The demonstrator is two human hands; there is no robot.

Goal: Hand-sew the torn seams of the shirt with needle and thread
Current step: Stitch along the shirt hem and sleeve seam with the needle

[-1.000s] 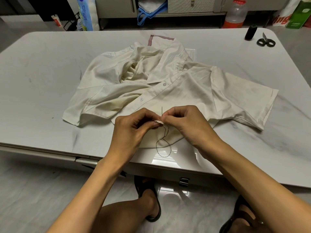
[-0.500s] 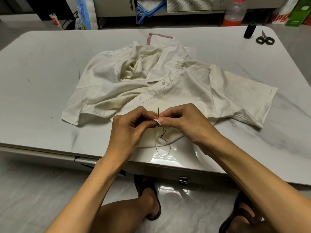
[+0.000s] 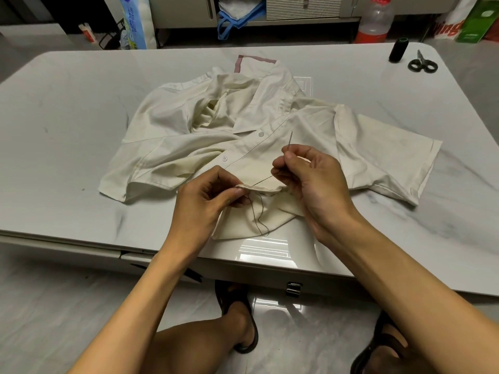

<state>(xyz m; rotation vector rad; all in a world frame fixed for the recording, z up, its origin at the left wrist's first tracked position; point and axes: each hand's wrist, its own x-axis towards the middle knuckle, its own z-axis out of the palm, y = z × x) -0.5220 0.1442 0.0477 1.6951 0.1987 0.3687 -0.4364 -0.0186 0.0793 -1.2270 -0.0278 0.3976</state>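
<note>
A cream short-sleeved shirt [image 3: 189, 125] lies crumpled on the white table [image 3: 67, 103], its hem near the front edge. My left hand [image 3: 205, 203] pinches a raised fold of the hem [image 3: 259, 187]. My right hand [image 3: 310, 179] pinches a thin needle [image 3: 290, 139] that points up and away above the fold. Dark thread [image 3: 263, 180] runs taut from the fold to my right hand, and a slack loop of thread [image 3: 259, 220] hangs over the cloth below the fold.
A black thread spool [image 3: 397, 49] and small black scissors [image 3: 421, 64] sit at the table's far right corner. Beyond the table stand a plastic bottle [image 3: 374, 20], bags and a cabinet. My sandalled feet show on the tiled floor below.
My right hand has pulled the needle out of the fold, up and to the right, drawing the thread taut. The slack loop is smaller. My left hand still pinches the hem.
</note>
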